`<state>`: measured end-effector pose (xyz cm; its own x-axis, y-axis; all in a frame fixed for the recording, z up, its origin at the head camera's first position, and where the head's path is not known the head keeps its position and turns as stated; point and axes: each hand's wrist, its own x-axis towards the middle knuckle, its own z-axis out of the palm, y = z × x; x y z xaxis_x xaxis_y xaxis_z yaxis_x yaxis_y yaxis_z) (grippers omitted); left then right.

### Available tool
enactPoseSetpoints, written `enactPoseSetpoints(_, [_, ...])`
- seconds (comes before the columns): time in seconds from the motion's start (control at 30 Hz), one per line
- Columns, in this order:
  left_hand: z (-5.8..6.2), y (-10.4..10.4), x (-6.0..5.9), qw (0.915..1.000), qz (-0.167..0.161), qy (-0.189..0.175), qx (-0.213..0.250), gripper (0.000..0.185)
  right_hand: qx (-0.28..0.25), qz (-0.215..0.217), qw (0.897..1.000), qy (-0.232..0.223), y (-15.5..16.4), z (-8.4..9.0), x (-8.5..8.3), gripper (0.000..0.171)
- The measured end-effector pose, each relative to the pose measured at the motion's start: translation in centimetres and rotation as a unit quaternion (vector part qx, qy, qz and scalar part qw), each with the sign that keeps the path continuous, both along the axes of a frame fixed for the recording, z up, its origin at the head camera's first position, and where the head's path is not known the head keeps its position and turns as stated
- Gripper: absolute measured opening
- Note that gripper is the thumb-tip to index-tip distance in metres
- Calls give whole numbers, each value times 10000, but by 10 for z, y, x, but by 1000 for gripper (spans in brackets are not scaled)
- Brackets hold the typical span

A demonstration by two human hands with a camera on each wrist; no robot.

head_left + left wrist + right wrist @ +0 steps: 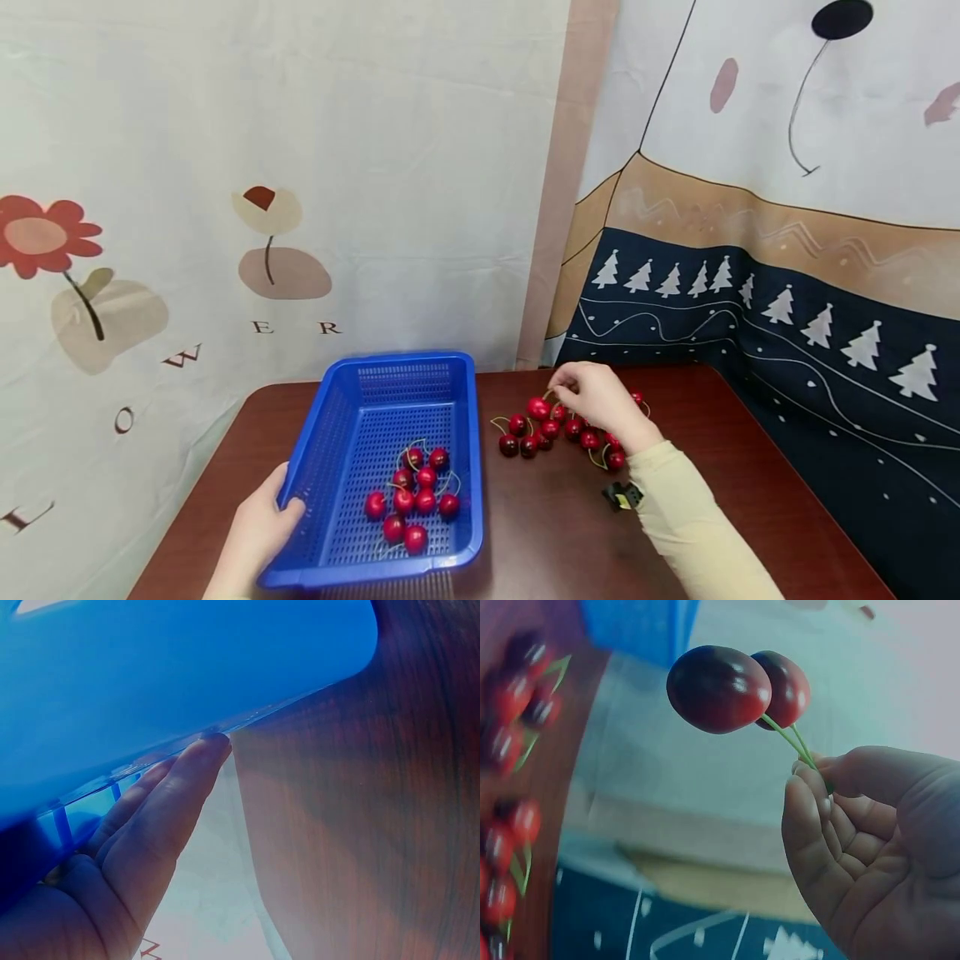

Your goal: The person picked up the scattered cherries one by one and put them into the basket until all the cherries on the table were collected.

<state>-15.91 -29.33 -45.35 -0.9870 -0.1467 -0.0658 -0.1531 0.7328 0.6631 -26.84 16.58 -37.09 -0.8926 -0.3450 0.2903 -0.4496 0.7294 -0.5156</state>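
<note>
My left hand (258,525) grips the near left edge of a blue plastic basket (478,467), its thumb over the rim. In the left wrist view, the fingers (169,810) lie against the outside of the basket (187,667). Several red cherries (425,500) with stems lie in the basket's near right part. To the basket's right, my right hand (600,404) pinches the joined green stems of a pair of cherries (718,690) between thumb and fingertips. The pair hangs free of the hand, above more loose cherries (550,429) on the table.
The brown table (555,533) has rounded far corners. Behind it hangs a pale printed cloth (420,208), with a dark tree-patterned part (675,308) at the right. A small black device (622,497) with a yellow mark shows beside the right sleeve.
</note>
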Motion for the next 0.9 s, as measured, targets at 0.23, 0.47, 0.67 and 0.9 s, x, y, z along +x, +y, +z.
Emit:
enactPoseSetpoints(0.23, [-1, 0, 0, 10000, -14, 32, -6, 56, -454, 423, 9980, -109, -55, 6, -4, 8])
enactPoseSetpoints(0.47, [0, 0, 0, 10000, -2, 62, -34, 56, -755, 831, 9932, -318, -103, 5, -5, 8])
enactPoseSetpoints(0.67, [-1, -1, -1, 9999, -7, 113, -89, 56, -779, 1134, 9885, -631, -136, 3, -7, 8])
enactPoseSetpoints(0.9, [-1, -2, -1, 10000, 0, 62, -58, 56, -554, 1146, 9883, -840, -167, 1, -15, 9])
